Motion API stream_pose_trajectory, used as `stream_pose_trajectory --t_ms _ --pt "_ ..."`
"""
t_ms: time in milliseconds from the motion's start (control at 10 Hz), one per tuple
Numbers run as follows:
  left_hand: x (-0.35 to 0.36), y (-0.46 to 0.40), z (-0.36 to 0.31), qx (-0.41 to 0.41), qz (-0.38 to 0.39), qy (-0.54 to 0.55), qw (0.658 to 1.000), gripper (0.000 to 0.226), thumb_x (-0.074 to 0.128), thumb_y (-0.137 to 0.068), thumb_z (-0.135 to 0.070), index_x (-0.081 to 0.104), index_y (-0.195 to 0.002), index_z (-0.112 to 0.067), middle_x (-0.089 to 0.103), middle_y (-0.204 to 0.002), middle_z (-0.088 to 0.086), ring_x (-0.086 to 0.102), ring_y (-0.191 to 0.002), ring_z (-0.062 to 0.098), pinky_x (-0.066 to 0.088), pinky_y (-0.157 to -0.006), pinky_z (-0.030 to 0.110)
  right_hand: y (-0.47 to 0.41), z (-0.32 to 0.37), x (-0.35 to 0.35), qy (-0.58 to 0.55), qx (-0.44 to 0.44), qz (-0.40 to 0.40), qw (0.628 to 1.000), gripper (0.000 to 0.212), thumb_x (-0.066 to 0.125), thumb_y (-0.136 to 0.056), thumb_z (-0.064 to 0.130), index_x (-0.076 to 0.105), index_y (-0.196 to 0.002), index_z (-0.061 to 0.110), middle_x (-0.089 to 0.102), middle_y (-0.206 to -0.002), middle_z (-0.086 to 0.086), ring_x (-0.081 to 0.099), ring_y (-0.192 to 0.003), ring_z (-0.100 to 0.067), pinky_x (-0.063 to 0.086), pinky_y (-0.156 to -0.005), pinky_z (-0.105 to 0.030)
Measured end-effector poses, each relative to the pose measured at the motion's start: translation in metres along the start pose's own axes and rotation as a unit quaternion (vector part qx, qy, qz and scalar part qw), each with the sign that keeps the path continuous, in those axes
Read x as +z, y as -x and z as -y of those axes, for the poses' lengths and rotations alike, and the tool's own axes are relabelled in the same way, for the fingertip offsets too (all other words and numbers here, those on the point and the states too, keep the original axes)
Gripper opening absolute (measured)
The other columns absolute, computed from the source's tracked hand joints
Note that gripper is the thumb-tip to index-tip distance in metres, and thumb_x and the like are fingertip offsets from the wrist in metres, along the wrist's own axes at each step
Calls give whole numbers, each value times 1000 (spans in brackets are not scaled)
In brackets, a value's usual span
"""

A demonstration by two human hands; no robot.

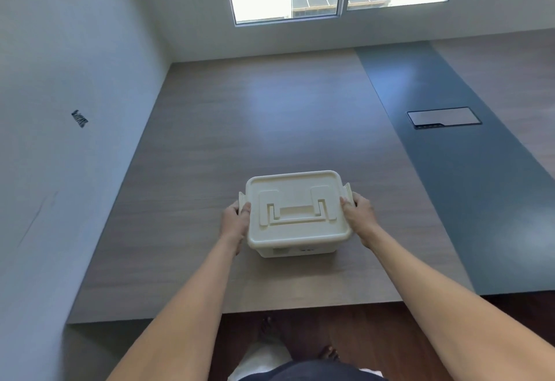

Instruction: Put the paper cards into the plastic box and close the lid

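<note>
A cream plastic box (pixel 295 250) stands on the wooden table near its front edge. Its lid (pixel 297 209) lies flat on top, with a folded carry handle in the middle. My left hand (pixel 235 221) presses the box's left side at the side latch (pixel 241 198). My right hand (pixel 359 215) grips the right side at the other latch (pixel 347 189). Both latches stick outward from the lid. No paper cards are visible; the box's inside is hidden by the lid.
The wooden table (pixel 255 125) runs back to a white wall with a window. A blue-grey strip (pixel 444 170) crosses the table at right, with a flat black-framed panel (pixel 444 117) set in it. A white wall stands close at left.
</note>
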State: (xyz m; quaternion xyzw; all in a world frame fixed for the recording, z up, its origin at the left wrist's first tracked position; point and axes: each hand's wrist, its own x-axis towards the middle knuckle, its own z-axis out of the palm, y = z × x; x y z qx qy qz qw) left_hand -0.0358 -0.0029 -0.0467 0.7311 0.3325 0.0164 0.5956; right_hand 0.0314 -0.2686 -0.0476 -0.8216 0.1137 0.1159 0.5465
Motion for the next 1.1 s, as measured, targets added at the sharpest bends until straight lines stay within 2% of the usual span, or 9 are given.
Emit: stream_pose_trajectory --t_ms 100,200,300,400,700,900,1000,1100 --pt "17 6 3 46 -85 -120 988 27 44 -102 -19 65 -110 -5 71 -106 19 63 -90 33 47 -78 36 3 -1 9 74 -34 -29 996 24 45 -99 16 61 -108 0 68 -102 -21 63 -97 -38 43 -74 -35" --pt "29 3 5 42 -122 -194 972 38 38 -104 -23 56 -136 -10 66 -126 19 60 -114 41 44 -99 46 0 -3 14 107 -41 -33 993 33 41 -101 16 55 -128 2 64 -116 -25 59 -109 -40 44 -84 -37" --pt "32 -7 8 59 -111 -185 975 45 35 -106 -24 45 -146 -8 57 -139 21 56 -122 42 42 -102 47 -6 0 16 125 -41 -25 991 48 38 -103 20 35 -150 5 51 -141 -23 48 -131 -38 39 -105 -40" --pt "29 -24 3 71 -103 -180 976 45 35 -106 -23 44 -146 -7 58 -137 23 56 -122 42 43 -102 47 -15 9 19 139 -31 -15 990 52 36 -104 21 27 -153 5 42 -150 -22 40 -138 -36 33 -110 -39" --pt "35 -72 -26 80 -91 -171 978 49 32 -107 -24 34 -153 -8 50 -147 19 49 -131 39 40 -101 38 -63 36 30 159 -39 -7 987 53 34 -105 23 23 -154 4 38 -153 -20 37 -141 -35 30 -112 -37" --pt "29 -107 -43 51 -43 -127 990 51 34 -106 -28 31 -154 -11 41 -155 11 40 -141 30 32 -113 35 -93 51 34 199 -54 12 978 55 32 -106 30 22 -154 4 38 -155 -18 38 -141 -34 33 -111 -40" --pt "16 -100 -41 82 -18 -185 979 61 26 -103 -51 26 -157 -22 33 -160 4 32 -146 26 25 -118 47 -87 54 24 151 -70 23 986 61 20 -105 45 47 -142 6 55 -140 -14 53 -125 -29 40 -96 -38" --pt "5 -78 -20 156 -66 -242 955 65 15 -101 -58 21 -157 -25 33 -160 4 31 -146 23 20 -115 51 -73 32 15 91 -72 -53 992 65 18 -103 51 61 -124 8 64 -124 -13 58 -113 -29 37 -85 -32"
